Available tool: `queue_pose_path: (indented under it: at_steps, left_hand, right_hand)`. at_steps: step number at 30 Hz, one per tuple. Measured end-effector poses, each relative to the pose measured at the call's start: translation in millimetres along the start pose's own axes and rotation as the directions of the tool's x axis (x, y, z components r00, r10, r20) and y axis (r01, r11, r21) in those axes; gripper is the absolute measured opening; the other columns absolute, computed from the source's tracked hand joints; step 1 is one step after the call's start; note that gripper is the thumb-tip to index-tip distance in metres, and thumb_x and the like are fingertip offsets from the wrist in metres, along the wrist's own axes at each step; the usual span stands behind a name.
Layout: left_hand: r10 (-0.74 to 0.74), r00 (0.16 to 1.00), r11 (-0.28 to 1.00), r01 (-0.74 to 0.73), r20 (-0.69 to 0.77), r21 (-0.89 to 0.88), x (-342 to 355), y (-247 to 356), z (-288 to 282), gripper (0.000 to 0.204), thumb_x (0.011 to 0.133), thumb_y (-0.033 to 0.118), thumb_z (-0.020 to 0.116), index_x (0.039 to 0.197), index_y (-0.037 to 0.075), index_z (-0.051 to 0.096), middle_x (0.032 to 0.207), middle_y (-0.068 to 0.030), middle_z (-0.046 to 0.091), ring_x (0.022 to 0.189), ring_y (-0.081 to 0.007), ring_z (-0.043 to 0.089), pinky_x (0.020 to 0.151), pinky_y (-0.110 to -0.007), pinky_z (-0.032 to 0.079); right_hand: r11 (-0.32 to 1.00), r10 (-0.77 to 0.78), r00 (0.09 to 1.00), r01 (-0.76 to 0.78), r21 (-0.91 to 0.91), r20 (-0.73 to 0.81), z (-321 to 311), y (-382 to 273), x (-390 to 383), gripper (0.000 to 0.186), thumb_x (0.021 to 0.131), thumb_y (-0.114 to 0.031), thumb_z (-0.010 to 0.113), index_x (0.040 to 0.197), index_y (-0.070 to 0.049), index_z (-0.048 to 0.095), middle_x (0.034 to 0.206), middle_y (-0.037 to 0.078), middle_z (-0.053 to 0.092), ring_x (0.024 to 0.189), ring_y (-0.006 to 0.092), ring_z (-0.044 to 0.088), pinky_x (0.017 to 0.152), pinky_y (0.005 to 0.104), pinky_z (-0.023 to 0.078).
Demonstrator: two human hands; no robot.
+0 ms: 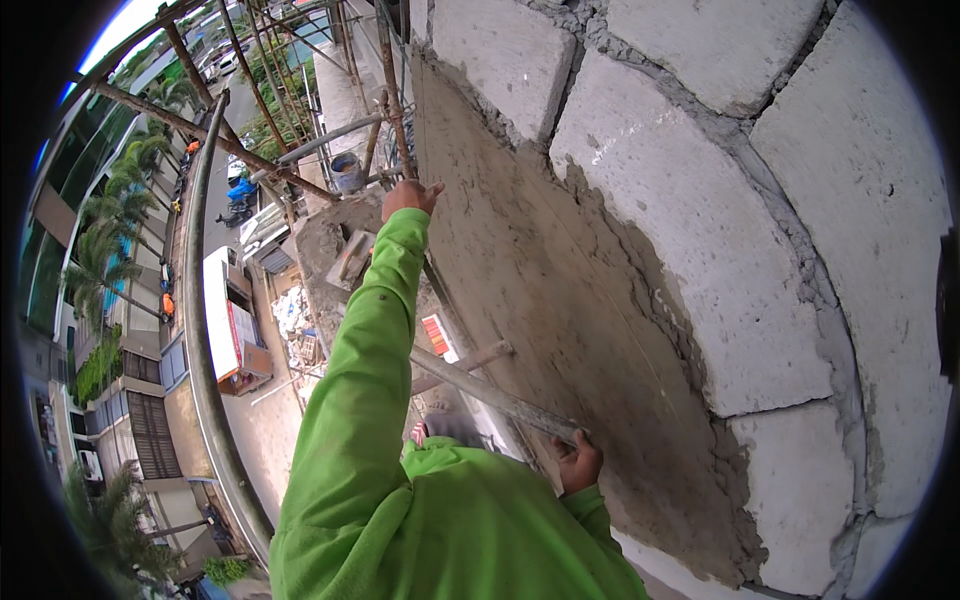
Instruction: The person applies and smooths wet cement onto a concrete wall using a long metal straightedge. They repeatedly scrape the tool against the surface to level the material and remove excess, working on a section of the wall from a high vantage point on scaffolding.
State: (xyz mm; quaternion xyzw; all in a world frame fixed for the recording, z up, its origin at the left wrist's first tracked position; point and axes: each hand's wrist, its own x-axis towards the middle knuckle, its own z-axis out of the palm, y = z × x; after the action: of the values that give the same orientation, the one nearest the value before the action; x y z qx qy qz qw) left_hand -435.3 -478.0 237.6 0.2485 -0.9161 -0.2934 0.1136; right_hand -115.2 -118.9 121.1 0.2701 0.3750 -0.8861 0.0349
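Observation:
My left hand (pixel 408 197), at the end of an outstretched green sleeve, is at the far left edge of the wet plaster strip (pixel 540 270). Its fingers look bent and closed; what they hold, if anything, is too small to tell. Nearer to me, my right hand (pixel 579 464) is closed at the end of a long grey bar (pixel 500 398), its thumb along the tip. That bar slants up and left until my left sleeve covers it. Rough brown-grey plaster spans the wall beside both hands, and a thin line runs across it.
Large pale stone-like blocks (pixel 660 220) with mortar joints cover the wall to the right. Scaffold poles (pixel 215 145) and a curved metal rail (pixel 205 330) border the left. A bucket (pixel 347 172) and a mortar-smeared float (pixel 350 258) sit beyond my left arm. The street (pixel 240 440) lies far below.

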Motion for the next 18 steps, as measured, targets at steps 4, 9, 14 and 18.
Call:
queue_pose_path:
  at_steps: [4,9,14,18]
  left_hand:
    - [0.085,0.903,0.975,-0.162,-0.421,-0.15,-18.4,-89.8,20.2,0.044,0.066,0.036,0.063,0.097,0.008,0.052,0.093,-0.0138,0.057,0.088,-0.0324,0.052,0.078,-0.04,0.039]
    - [-0.326,0.825,0.935,0.209,-0.461,-0.287,-83.0,-193.1,60.3,0.055,0.065,0.036,0.065,0.101,-0.001,0.047,0.092,-0.0213,0.054,0.086,-0.032,0.051,0.077,-0.039,0.039]
    - [-0.343,0.939,0.448,0.189,0.027,-0.874,-126.0,-192.3,104.5,0.043,0.071,0.036,0.061,0.087,-0.002,0.05,0.081,-0.0164,0.056,0.077,-0.0225,0.054,0.07,-0.032,0.041]
    - [-0.281,0.959,0.447,0.115,-0.017,-0.887,-134.4,-132.5,64.8,0.033,0.079,0.033,0.053,0.077,0.0,0.049,0.07,-0.0081,0.053,0.064,-0.0141,0.047,0.059,-0.027,0.038]
  right_hand:
    - [0.954,-0.157,0.985,0.171,-0.248,0.076,-7.9,6.8,-2.7,0.024,0.08,-0.012,0.048,0.102,-0.001,0.047,0.099,0.007,0.051,0.089,0.0208,0.05,0.073,0.035,0.045]
    - [0.987,0.056,0.998,-0.054,0.153,-0.009,-19.3,4.8,-9.0,0.021,0.08,-0.011,0.046,0.099,-0.003,0.047,0.101,0.008,0.049,0.095,0.0208,0.047,0.08,0.0375,0.044]
    - [0.966,0.113,0.993,-0.113,0.234,0.014,-29.4,-3.5,-13.4,0.02,0.08,-0.011,0.048,0.1,-0.008,0.049,0.098,0.005,0.053,0.089,0.0195,0.051,0.072,0.0332,0.045]
    - [0.953,0.125,0.992,-0.116,0.28,-0.017,-47.4,-4.7,-14.9,0.017,0.08,-0.012,0.049,0.097,-0.007,0.05,0.097,0.005,0.054,0.088,0.0192,0.051,0.073,0.0321,0.046]
